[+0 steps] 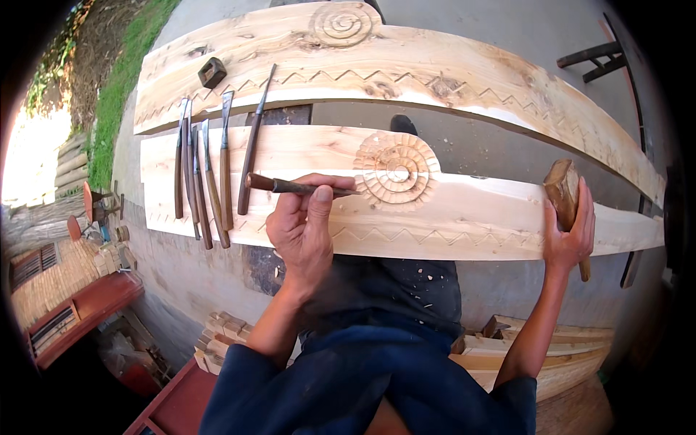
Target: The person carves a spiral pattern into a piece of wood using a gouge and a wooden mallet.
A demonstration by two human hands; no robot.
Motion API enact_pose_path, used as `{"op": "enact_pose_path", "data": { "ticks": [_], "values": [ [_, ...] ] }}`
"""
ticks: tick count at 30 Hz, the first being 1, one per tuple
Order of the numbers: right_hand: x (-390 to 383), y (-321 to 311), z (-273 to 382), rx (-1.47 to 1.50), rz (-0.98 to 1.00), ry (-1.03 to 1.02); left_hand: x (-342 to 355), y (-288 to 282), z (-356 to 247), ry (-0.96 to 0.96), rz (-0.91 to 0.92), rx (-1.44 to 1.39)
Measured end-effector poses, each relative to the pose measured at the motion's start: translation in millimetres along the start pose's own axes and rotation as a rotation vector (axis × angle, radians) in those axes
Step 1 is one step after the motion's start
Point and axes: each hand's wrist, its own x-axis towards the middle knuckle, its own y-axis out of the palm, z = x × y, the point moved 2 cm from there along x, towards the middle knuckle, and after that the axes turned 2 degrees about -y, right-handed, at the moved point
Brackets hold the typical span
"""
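My left hand (303, 228) is closed around a wood-handled carving chisel (264, 183). The chisel lies nearly level, its blade end pointing right at the left edge of a carved round spiral (398, 174) with a notched border. That carving is on the nearer pale wooden board (493, 206), across my lap, which also bears a zigzag line. At the right part of this board, my right hand (573, 235) grips a wooden mallet (561, 192). Its blocky head is up and the handle end sticks out below my hand.
Several chisels (208, 170) lie side by side on the near board's left part. Beyond stands a second carved board (500, 69), with a small dark hollow block (212, 72) on it. A dark wooden stand (598, 58) is far right; timber (551, 355) lies behind my right arm.
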Motion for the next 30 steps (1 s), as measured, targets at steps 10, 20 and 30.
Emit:
{"op": "enact_pose_path", "data": {
  "ticks": [10, 20, 30],
  "values": [
    [1, -5, 0, 0.082, 0.010, -0.053, 20, -110, -27, 0.311, -0.156, 0.931],
    [-6, -2, -5, 0.040, 0.032, -0.021, 55, -136, -14, 0.501, -0.025, 1.042],
    [-2, 3, -3, 0.069, 0.058, -0.025, 32, -69, -9, 0.377, -0.022, 0.393]
  ]
}}
